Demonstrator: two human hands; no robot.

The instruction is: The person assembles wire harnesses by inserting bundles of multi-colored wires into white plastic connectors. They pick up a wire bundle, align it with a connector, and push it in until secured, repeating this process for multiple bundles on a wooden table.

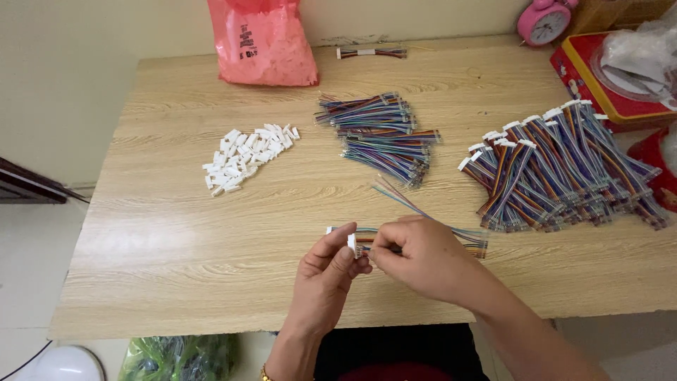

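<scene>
My left hand (326,276) pinches a small white plastic connector (351,243) between thumb and fingers. My right hand (417,257) holds the end of a multicoloured ribbon wire (402,197) against that connector; the wire trails up and to the right over the wooden table (183,233). Another short wire with a white connector (331,230) lies just behind my hands. A pile of loose white connectors (247,156) sits to the upper left.
A heap of bare coloured wires (381,135) lies at centre back, and a larger heap of wires with white connectors (557,169) at the right. A pink plastic bag (262,44), a pink alarm clock (543,21) and a red tin (599,85) stand along the back.
</scene>
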